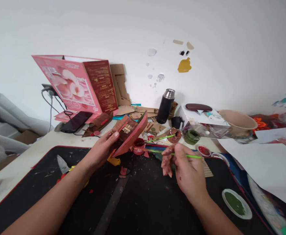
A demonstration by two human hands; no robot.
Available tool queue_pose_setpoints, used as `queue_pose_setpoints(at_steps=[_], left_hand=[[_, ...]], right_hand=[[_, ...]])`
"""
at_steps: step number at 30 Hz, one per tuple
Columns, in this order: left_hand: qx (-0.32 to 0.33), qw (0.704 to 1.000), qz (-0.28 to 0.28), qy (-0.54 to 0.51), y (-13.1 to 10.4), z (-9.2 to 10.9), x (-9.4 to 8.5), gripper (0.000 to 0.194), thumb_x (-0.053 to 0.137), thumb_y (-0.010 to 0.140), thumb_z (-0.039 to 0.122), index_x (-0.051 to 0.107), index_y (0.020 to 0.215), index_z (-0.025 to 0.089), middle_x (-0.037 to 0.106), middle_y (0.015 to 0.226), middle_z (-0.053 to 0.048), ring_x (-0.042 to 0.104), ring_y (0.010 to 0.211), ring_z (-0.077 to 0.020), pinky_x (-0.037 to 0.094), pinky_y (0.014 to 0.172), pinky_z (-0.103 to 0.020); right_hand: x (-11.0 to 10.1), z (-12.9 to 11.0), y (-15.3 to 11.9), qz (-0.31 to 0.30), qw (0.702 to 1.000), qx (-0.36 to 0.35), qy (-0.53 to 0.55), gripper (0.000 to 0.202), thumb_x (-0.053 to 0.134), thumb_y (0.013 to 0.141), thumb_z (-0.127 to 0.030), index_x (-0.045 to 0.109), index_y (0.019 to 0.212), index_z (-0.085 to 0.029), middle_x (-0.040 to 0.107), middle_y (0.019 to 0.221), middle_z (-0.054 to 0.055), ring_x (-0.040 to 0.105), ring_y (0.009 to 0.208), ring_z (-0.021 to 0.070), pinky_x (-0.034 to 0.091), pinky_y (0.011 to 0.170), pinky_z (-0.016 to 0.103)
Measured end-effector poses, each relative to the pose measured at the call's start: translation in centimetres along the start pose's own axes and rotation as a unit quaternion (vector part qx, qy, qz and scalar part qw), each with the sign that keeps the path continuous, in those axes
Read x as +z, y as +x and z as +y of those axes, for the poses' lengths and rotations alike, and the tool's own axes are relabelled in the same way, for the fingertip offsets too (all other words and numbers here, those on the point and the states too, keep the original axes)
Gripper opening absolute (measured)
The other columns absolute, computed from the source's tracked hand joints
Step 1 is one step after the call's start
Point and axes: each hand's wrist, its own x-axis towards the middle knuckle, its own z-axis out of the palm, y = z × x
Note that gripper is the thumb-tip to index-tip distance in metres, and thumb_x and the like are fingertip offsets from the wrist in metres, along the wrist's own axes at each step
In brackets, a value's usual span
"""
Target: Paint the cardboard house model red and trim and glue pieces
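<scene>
My left hand (pixel 101 148) grips a small cardboard model boat (pixel 130 134) by its near side and holds it tilted above the mat. The hull is painted red, and brown parts with a lattice piece show inside it. Between the fingers of my right hand (pixel 185 166) is a thin green-handled paintbrush (pixel 193 156), its tip pointing left near the boat's bottom edge. Brown-red paint stains those fingers. Just behind the tip stands a jar of red paint (pixel 139 147), and a second green brush (pixel 161 138) leans out of it. Whether the tip touches the boat, I cannot tell.
On the black mat (pixel 145 209) lie scissors (pixel 63 164), a ruler (pixel 113 204) and a lid with green paint (pixel 236 204). Behind are a brown paint jar (pixel 174 135), a green jar (pixel 191 137), a black thermos (pixel 166 106), a phone (pixel 76 122) and a pink box (pixel 76 85).
</scene>
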Motion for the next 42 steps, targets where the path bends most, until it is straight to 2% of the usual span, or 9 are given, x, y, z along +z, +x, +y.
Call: queue_pose_setpoints(at_steps=[3,8,13,16,25,32,35,39,42], left_hand=[[0.011,1.0,0.001,0.009,-0.1,-0.1,0.2,0.061,0.092,0.077,0.069,0.083,0.108,0.018,0.087,0.107,-0.012,0.078,0.113,-0.0364,0.061,0.095,-0.041],[0.016,1.0,-0.005,0.01,-0.1,-0.2,0.2,0.057,0.091,0.077,0.071,0.081,0.1,0.02,0.086,0.105,-0.012,0.078,0.113,-0.0367,0.06,0.097,-0.041],[0.004,1.0,-0.022,0.001,0.1,-0.6,0.0,0.068,0.09,0.078,0.071,0.079,0.122,0.02,0.085,0.119,-0.015,0.078,0.113,-0.038,0.059,0.098,-0.044],[0.002,1.0,-0.024,0.005,0.1,-0.5,0.1,0.072,0.09,0.078,0.071,0.078,0.127,0.02,0.083,0.126,-0.017,0.078,0.115,-0.0383,0.058,0.1,-0.045],[0.013,1.0,-0.02,0.012,0.0,-0.5,0.0,0.063,0.09,0.078,0.071,0.08,0.114,0.02,0.086,0.115,-0.014,0.078,0.112,-0.0372,0.059,0.097,-0.043],[0.027,0.999,-0.023,0.018,0.1,-0.5,0.0,0.055,0.09,0.08,0.07,0.081,0.104,0.021,0.086,0.11,-0.013,0.077,0.114,-0.0364,0.057,0.101,-0.042],[0.02,0.999,-0.026,0.017,0.2,-0.8,-0.3,0.059,0.089,0.081,0.069,0.081,0.113,0.021,0.085,0.117,-0.013,0.078,0.111,-0.0353,0.059,0.097,-0.041],[0.011,0.999,-0.039,0.018,0.2,-1.3,-0.5,0.068,0.087,0.085,0.067,0.075,0.132,0.019,0.08,0.134,-0.016,0.076,0.119,-0.0356,0.059,0.1,-0.042],[0.014,0.999,-0.041,0.027,0.2,-1.3,-0.6,0.069,0.087,0.085,0.068,0.075,0.133,0.019,0.08,0.135,-0.016,0.075,0.122,-0.0364,0.059,0.101,-0.043]], right_hand=[[0.4,0.1,-0.3,-0.01,1.0,0.011,-0.019,0.058,0.082,0.091,-0.074,0.077,0.081,-0.017,0.074,0.06,0.006,0.066,0.041,0.0157,0.042,0.036,0.02],[0.4,0.5,-0.6,-0.02,0.999,0.013,-0.035,0.058,0.078,0.094,-0.074,0.079,0.082,-0.018,0.075,0.061,0.006,0.066,0.042,0.0149,0.042,0.037,0.02],[0.4,1.2,-0.6,-0.016,0.999,0.004,-0.051,0.057,0.075,0.097,-0.074,0.08,0.084,-0.018,0.074,0.062,0.006,0.066,0.043,0.015,0.041,0.037,0.021],[0.4,1.3,-0.5,-0.01,0.999,0.003,-0.053,0.057,0.075,0.098,-0.073,0.079,0.084,-0.018,0.074,0.062,0.006,0.065,0.043,0.0146,0.041,0.037,0.02],[0.7,1.3,-1.0,-0.079,0.994,0.051,-0.057,0.06,0.071,0.099,-0.075,0.078,0.084,-0.017,0.074,0.062,0.006,0.065,0.043,0.014,0.039,0.038,0.019],[0.6,1.4,-1.1,-0.046,0.997,0.002,-0.059,0.053,0.071,0.102,-0.07,0.081,0.087,-0.02,0.076,0.065,0.006,0.068,0.045,0.0151,0.043,0.039,0.021],[0.6,1.7,-1.1,-0.037,0.998,-0.011,-0.054,0.052,0.07,0.104,-0.068,0.081,0.087,-0.02,0.076,0.065,0.006,0.067,0.045,0.0147,0.041,0.038,0.021],[0.6,2.3,-1.2,-0.037,0.998,-0.006,-0.042,0.048,0.07,0.106,-0.063,0.082,0.089,-0.02,0.076,0.066,0.006,0.067,0.045,0.0131,0.041,0.039,0.019],[0.6,2.4,-1.2,-0.04,0.998,0.007,-0.044,0.048,0.07,0.107,-0.062,0.081,0.088,-0.019,0.077,0.066,0.006,0.067,0.045,0.0129,0.04,0.039,0.018]])
